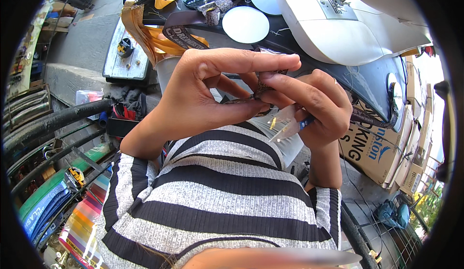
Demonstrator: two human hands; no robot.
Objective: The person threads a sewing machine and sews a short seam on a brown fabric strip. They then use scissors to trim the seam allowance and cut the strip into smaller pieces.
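Both hands meet above my striped top. My left hand (193, 97) is closed around a small dark, glittery ribbon piece (266, 85), its index finger stretched across the top and its thumb beneath. My right hand (324, 107) pinches the same piece; its curled lower fingers also hold small snips (282, 129) with metal blades and a blue part, pointing down-left. A dark printed ribbon (362, 117) runs from behind my right hand to a round medal (394, 95) hanging at the table's right side. Much of the held piece is hidden by my fingers.
A dark table (333, 76) carries a white sewing machine (314, 37), white discs (245, 24), medals and gold ribbons (140, 32). A small stand (113, 61) is back left, black railings (58, 121) and coloured ribbons (82, 216) left, cardboard boxes (367, 153) right.
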